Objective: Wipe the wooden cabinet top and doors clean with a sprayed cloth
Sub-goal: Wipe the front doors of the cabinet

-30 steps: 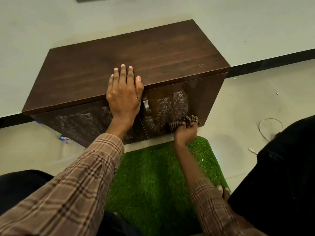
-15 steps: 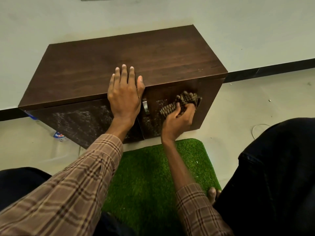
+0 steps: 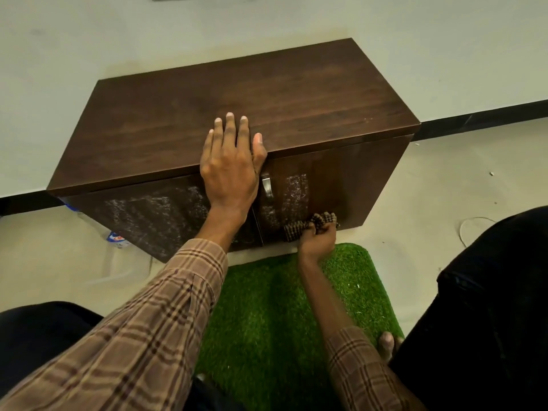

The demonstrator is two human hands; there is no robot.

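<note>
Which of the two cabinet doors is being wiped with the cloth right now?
The right door, the one with the metal handle: the right hand presses the cloth against its lower edge. The left door shows only spray.

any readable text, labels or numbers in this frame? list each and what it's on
None readable.
Blue, white and red label on the bottle lying on the floor behind the cabinet: print too small and blurred to read.
Cabinet, cloth and green mat: no text visible.
</note>
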